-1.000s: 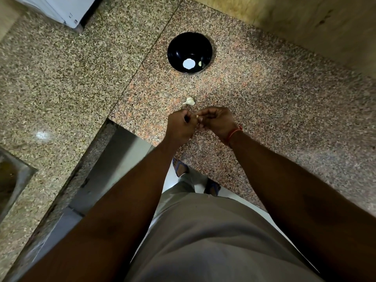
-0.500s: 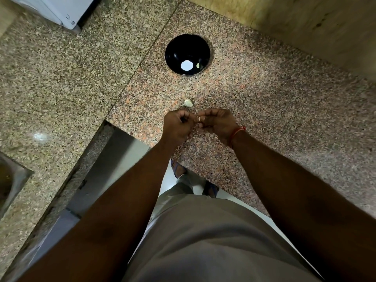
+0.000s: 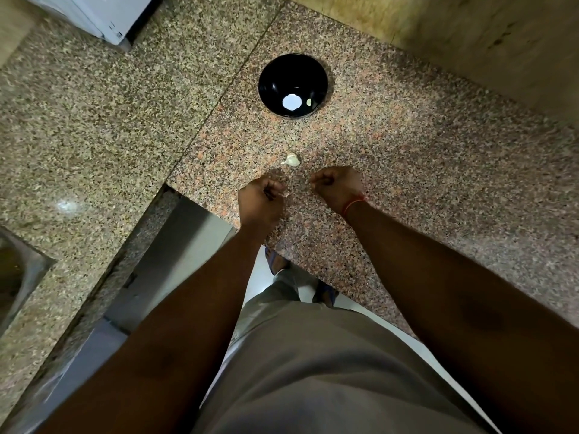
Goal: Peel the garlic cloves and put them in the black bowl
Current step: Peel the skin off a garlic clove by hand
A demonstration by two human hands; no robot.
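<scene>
Head view, looking straight down over a speckled granite tabletop. Far side: black bowl, upright, holding one small pale clove beside a bright white patch, probably a reflected light. Between bowl and hands: one garlic clove lying on the stone, skin apparently on, well apart from the bowl and just beyond the knuckles. Left hand curled, fingertips drawn together on something small and pale at the tip; clove or scrap of skin, too small to tell. Right hand, red thread at the wrist, likewise curled with fingers tucked under; holding a bit of peel or nothing, impossible to say. Hands apart from each other, neither touching the loose clove. Progress, as a judgement: early to middling. Apparently one clove done and in the bowl, one seemingly in hand and mid-peel, one waiting on the tabletop. Left to do: finish the piece in hand, drop it in, then peel and drop the last.
</scene>
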